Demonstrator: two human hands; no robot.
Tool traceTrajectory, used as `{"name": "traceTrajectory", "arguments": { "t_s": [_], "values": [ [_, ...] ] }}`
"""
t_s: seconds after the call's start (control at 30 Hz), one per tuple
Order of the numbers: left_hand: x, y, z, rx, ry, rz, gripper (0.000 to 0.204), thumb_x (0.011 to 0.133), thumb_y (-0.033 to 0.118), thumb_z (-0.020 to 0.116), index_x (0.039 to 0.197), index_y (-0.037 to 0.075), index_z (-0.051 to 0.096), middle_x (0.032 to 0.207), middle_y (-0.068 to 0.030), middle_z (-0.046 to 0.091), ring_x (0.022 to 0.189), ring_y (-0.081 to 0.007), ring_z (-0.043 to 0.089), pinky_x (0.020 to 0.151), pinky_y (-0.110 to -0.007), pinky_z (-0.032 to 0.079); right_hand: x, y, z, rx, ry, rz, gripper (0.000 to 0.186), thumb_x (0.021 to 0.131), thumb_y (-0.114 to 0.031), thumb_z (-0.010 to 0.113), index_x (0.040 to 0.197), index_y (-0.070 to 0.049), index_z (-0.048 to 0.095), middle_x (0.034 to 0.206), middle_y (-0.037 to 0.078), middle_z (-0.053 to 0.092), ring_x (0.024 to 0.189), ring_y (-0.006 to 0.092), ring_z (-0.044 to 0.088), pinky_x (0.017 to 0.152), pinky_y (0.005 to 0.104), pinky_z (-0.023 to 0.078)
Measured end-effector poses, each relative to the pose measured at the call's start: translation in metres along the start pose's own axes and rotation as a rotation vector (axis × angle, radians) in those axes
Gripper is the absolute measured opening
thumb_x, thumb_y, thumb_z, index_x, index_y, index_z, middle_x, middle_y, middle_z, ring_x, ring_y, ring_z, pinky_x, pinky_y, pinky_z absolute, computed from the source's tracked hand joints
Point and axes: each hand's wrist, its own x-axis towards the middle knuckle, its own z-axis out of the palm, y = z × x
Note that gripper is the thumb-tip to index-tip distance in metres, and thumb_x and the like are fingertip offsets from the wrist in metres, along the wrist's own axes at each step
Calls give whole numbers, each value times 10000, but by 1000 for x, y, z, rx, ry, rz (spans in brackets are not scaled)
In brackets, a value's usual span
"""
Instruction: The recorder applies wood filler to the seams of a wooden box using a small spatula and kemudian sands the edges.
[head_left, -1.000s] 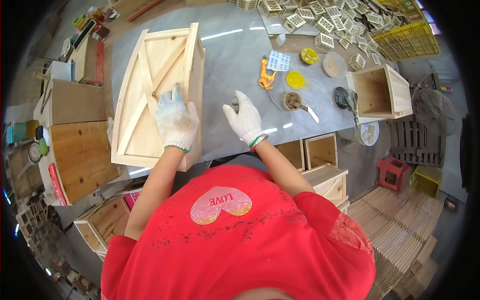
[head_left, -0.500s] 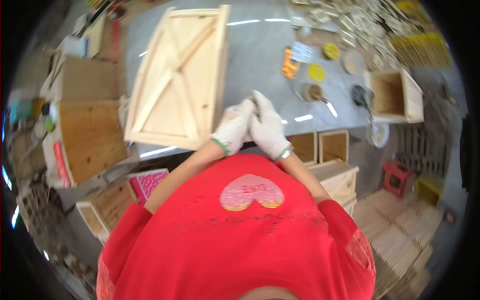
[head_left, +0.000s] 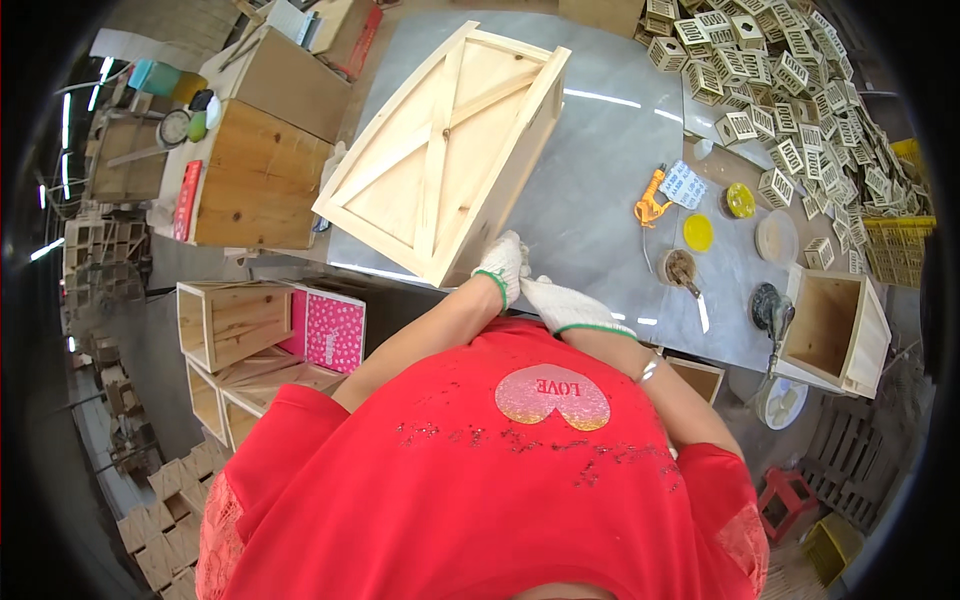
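A pale wooden box point(head_left: 440, 130) with crossed slats on its upper face lies at an angle on the grey table point(head_left: 610, 130). By its near corner, close to the table's front edge, is my left hand point(head_left: 503, 266) in a white knit glove, fingers curled. Whether that hand touches the box I cannot tell. My right hand point(head_left: 575, 306), gloved too, points left with its fingers pressed together, the tips meeting my left hand near the thumb. Anything held between the two is hidden.
On the table's right lie an orange glue gun point(head_left: 651, 200), a yellow lid point(head_left: 697, 233), a brush in a pot point(head_left: 678, 268) and an open wooden box point(head_left: 835, 325). Many small slotted wooden pieces point(head_left: 790, 80) are heaped behind. Brown cartons point(head_left: 255, 170) stand left, above more wooden boxes point(head_left: 240, 325).
My view has swung, so the table scene sits further right. My hands have gone from palms pressed together to the right fingertips meeting the left hand near its thumb.
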Motion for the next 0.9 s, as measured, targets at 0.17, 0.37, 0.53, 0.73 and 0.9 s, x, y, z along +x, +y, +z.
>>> {"name": "traceTrajectory", "arguments": {
  "t_s": [0.17, 0.37, 0.53, 0.73, 0.9],
  "values": [
    [56, -6, -18, -53, 184, 77, 272, 1004, 294, 445, 832, 119, 563, 688, -38, 541, 585, -207, 535, 474, -383, 423, -45, -29, -94, 237, -249, 78, 422, 940, -130, 573, 1353, -42, 565, 1333, 213, 614, 1112, 394, 649, 947, 424, 522],
    [24, -37, -9, 260, -290, 99, 347, 993, 319, 565, 914, -10, 638, 837, -107, 653, 703, -210, 617, 618, -356, 521, -111, 101, -94, -176, 489, 401, 177, 876, -95, 668, 1038, -50, 726, 1003, 158, 694, 929, 371, 654, 838, 449, 526],
    [-29, -14, 13, 845, -126, 342, 514, 917, 318, 715, 1245, -69, 635, 1097, -96, 686, 1014, -154, 620, 874, -290, 503, -153, 200, -75, -322, 524, 729, 109, 853, -153, 708, 890, -54, 734, 936, 140, 681, 888, 350, 649, 820, 435, 522],
    [-83, -5, -26, 738, -138, 350, 387, 958, 204, 655, 1283, -6, 649, 1133, -58, 676, 1016, -143, 597, 917, -287, 477, -137, 212, -73, -328, 313, 824, 151, 804, -215, 751, 850, -72, 740, 927, 154, 676, 891, 366, 679, 800, 465, 549],
    [-113, -19, -84, 740, -91, 295, 378, 979, 222, 641, 1270, -19, 648, 1154, -76, 684, 1053, -157, 607, 958, -318, 480, -124, 215, -77, -462, 95, 865, 144, 800, -161, 704, 885, -53, 747, 994, 188, 712, 948, 382, 706, 813, 474, 572]
  ]
}}
